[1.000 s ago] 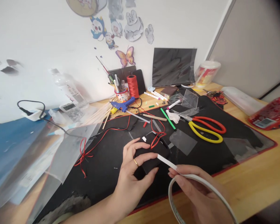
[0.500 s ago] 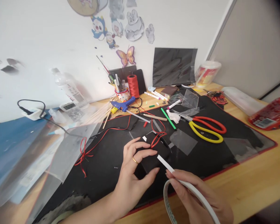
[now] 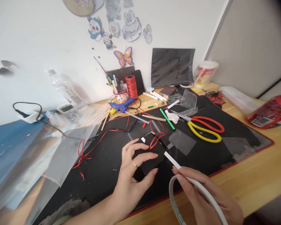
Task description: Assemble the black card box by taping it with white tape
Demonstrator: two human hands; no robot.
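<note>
Left hand (image 3: 131,178) is pinning the black card (image 3: 151,157) flat on the mat (image 3: 224,150), thumb and 2 fingers clamping its edges. Right hand (image 3: 201,197) is pinching the white strip (image 3: 175,162), free end touching the card's right corner, rest looping back toward the body. Strip wants holding taut, square to the edge, clear of the red wire (image 3: 155,139).

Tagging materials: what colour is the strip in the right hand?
White. The strip shows best in head view.

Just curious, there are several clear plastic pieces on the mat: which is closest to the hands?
The flat clear rectangle in front of the scissors, beside the black card the left hand holds; the others lie farther off.
</note>
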